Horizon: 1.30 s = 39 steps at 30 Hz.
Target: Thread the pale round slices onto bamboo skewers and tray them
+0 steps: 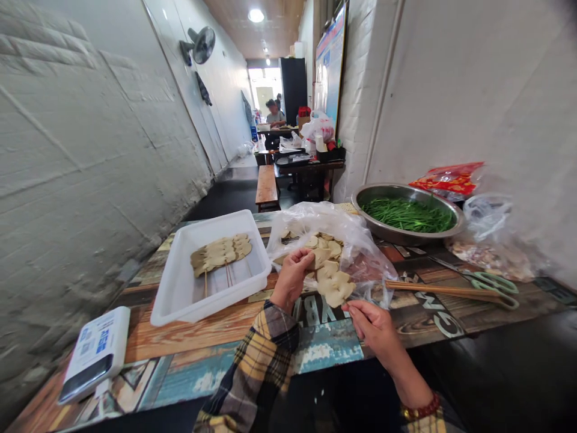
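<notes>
My left hand (294, 278) pinches a thin, pale beige round slice (320, 257) between thumb and fingers. My right hand (370, 325) is closed on the lower end of a skewer, mostly hidden behind the slices threaded on it. Those skewered slices (334, 287) fan out between my two hands, above the near edge of a clear plastic bag (365, 240). More loose slices (328, 245) lie in the bag's opening. To the left, a white plastic tub (171, 300) holds finished-looking skewers of slices (222, 251) laid side by side. I cannot tell what food the slices are.
Bare skewers (444, 290) and green-handled scissors (487, 281) lie at right. Behind them are a metal bowl (408, 239) of green chives (408, 213) and plastic bags (493, 246). A white device (97, 352) stands front left. A person (274, 114) sits far back.
</notes>
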### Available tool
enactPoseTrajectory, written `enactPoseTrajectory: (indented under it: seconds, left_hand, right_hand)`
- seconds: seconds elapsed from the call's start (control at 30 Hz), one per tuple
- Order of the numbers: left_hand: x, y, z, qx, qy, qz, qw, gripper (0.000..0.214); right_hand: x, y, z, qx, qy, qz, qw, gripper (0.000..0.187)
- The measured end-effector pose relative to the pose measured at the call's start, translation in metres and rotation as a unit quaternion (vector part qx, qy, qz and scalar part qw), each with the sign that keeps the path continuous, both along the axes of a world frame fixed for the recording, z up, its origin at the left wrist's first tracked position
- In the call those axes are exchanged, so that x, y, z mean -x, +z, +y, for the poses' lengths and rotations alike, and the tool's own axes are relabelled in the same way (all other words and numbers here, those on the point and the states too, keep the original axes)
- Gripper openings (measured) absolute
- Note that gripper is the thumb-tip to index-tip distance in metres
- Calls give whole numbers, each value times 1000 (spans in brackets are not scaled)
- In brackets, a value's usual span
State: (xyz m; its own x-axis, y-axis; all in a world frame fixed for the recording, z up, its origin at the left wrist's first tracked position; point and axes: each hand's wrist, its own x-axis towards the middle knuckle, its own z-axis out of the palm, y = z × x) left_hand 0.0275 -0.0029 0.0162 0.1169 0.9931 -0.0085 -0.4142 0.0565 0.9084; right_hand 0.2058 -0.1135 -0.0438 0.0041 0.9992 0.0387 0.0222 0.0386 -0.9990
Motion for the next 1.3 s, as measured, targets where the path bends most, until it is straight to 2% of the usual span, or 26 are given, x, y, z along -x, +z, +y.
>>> enactPoseTrajectory:
  seconds: [0.23,0.4,0.93,1.3]
  left_hand:
    - [0,-4,1,8,-1,-12,1000,31]
    - [1,-5,0,16,-11,-27,999,30]
    - [1,-4,-1,36,-16,-54,998,32]
    - [-1,-2,-3,37,-17,-54,998,30]
  right_hand:
    - [-2,-4,-2,6,1,7,1000,39]
    - [-1,0,-5,20,2,20,1000,41]
    - [-4,-6,-3,32,12,31,999,40]
    - [-3,-9,-2,7,9,46,999,35]
